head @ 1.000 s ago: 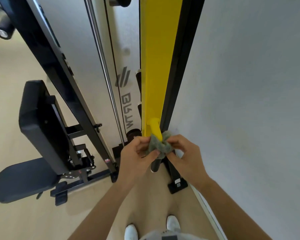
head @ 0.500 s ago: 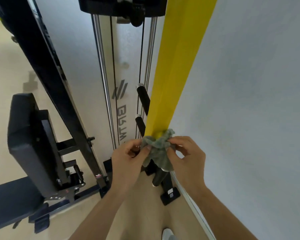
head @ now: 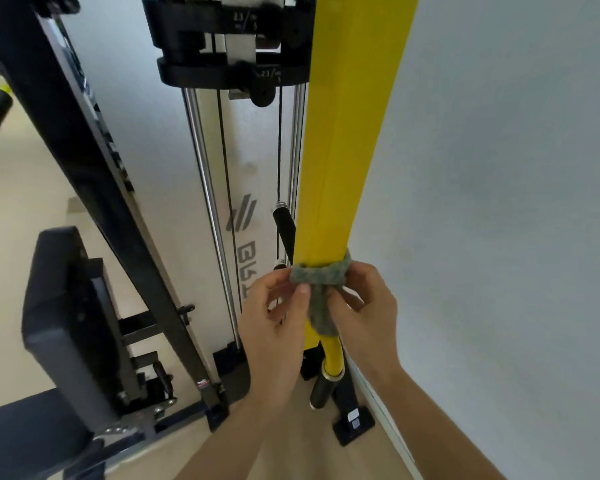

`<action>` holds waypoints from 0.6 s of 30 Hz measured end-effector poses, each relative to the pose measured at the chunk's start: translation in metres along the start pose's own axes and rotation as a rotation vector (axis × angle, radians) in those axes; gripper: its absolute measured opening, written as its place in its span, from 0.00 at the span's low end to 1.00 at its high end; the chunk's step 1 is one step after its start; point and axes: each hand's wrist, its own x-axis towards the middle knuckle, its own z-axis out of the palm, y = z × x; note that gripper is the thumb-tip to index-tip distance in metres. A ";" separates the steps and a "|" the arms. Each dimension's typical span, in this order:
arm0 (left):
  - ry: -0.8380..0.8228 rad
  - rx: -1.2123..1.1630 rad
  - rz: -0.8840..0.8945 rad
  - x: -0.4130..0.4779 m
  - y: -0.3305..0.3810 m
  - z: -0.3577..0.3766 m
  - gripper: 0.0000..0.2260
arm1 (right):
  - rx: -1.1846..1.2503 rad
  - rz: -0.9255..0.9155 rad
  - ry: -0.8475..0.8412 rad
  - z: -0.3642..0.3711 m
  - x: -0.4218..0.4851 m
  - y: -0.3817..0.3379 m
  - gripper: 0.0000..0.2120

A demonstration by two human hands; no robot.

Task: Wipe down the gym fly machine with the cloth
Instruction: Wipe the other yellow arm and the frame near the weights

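Black padded backrest (head: 59,306) far left, beside slanted black steel beam (head: 94,174). Chrome guide rods (head: 208,202) run down from black weight stack (head: 222,39). Left hand (head: 274,327) pinches one end of grey-green fuzzy cloth (head: 321,282). Cloth wrapped round front of tall yellow square post (head: 347,133), tail hanging down. Right hand (head: 364,313) grips other end. Pale wall (head: 499,202) at right.

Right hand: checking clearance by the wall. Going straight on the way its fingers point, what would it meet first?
The right hand pinches the grey cloth, so that comes first, then probably the yellow post it wraps.
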 end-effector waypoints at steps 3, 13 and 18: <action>-0.033 -0.005 -0.016 -0.008 -0.008 -0.003 0.16 | 0.083 0.076 -0.140 -0.010 -0.002 0.007 0.15; 0.072 0.107 -0.024 -0.009 -0.013 0.010 0.15 | 0.202 0.106 -0.285 -0.019 0.009 0.012 0.15; 0.107 0.078 0.071 0.001 0.001 0.015 0.16 | 0.223 0.030 -0.245 -0.018 0.024 -0.003 0.15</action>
